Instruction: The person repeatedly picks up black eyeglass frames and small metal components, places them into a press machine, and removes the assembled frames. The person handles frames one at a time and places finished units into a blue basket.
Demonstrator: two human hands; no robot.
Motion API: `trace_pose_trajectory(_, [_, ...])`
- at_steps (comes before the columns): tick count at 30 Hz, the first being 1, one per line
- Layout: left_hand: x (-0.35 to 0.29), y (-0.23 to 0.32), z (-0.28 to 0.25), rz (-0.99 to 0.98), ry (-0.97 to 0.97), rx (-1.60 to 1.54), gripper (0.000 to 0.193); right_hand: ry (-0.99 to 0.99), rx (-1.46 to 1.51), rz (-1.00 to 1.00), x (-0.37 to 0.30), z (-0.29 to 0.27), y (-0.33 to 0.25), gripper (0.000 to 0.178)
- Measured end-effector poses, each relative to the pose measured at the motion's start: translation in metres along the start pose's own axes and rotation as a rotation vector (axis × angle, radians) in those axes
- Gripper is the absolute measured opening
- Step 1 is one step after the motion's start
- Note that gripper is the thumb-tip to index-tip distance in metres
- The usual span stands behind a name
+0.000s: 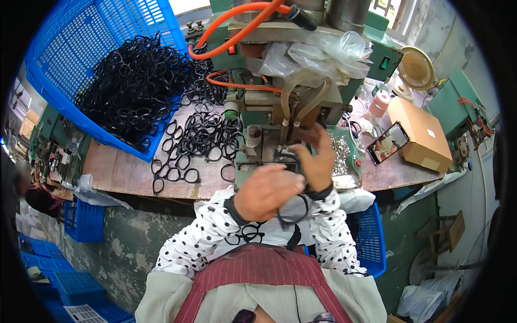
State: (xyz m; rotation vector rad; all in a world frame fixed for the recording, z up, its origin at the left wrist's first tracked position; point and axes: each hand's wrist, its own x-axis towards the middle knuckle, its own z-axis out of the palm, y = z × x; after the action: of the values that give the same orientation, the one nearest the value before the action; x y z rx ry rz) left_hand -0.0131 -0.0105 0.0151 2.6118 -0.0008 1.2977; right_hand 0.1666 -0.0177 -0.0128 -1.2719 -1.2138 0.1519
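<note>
My left hand (265,192) is stretched to the right in front of the press, its fingers close together and partly blurred. Just below it a blurred black eyeglass frame (293,211) hangs over my lap; whether the fingers grip it cannot be made out. My right hand (316,161) reaches toward the press head, thumb and fingers apart, fingertips smeared by motion. Beside its thumb, a dark eyeglass frame (286,155) lies on the metal bed of the press (269,141). More black eyeglass frames (249,234) rest on the white cloth across my lap.
At left a tilted blue basket (54,89) spills black frames (207,134) onto the table (121,167). Right of the press lie small metal parts (340,153), a propped phone (389,142), a cardboard box (425,137) and a fan (416,67). Another blue basket (371,242) stands below right.
</note>
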Motion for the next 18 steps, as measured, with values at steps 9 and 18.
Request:
trace_pose_trajectory(9, [-0.008, -0.019, 0.014, 0.025, -0.139, -0.063, 0.052, -0.078, -0.723, 0.338, -0.005, -0.112, 0.090, 0.028])
trace_pose_trajectory(18, [-0.009, -0.017, 0.018, 0.029, -0.098, -0.048, 0.047, -0.024, -0.664, 0.172, -0.024, -0.092, 0.114, 0.011])
